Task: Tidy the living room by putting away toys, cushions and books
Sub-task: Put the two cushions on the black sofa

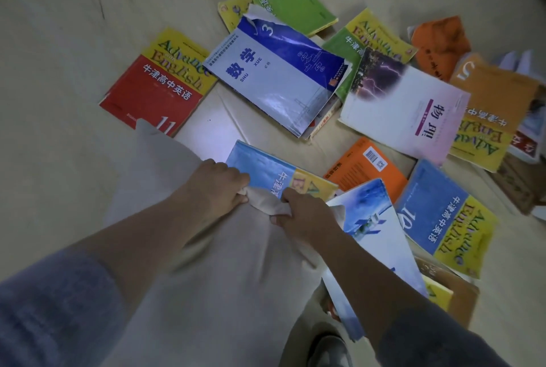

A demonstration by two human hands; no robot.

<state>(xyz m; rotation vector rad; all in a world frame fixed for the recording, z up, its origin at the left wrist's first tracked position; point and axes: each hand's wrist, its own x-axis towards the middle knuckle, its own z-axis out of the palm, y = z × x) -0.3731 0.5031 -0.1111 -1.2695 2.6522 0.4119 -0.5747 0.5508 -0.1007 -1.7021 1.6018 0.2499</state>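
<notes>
We have both hands on the beige cushion (206, 278), which fills the view from the centre down to six and seven o'clock. Whether it rests on the floor (59, 71) we cannot tell. Our left hand (217, 186) curls its fingers over the cushion's far edge and grips the fabric. Our right hand (307, 216), just beside it at four o'clock, pinches a bunched fold of the same edge. The two hands are near each other but apart.

Books lie scattered from ten o'clock round to four. Just past our knuckles, a sky-blue book (266, 168) lies partly under the cushion's edge. At ten o'clock the red book (153, 94) marked 11 lies flat, its near corner hidden by a corner of the cushion. At twelve o'clock the maths book (274, 77), its cover torn and curled, lies on top of other books. Beyond it lie a green book (295, 3) and a yellow book (232, 10). At two o'clock the physics book (404, 112), with a lightning picture, overlaps its neighbours. At three o'clock an orange book (366, 171) lies barcode up, with the blue-and-yellow book (449, 219) marked 10 just beside it. Under our right forearm lies a satellite book (372, 230), and past it at four o'clock stands a cardboard box (464, 298). A shoe (331, 349) shows at six o'clock.
</notes>
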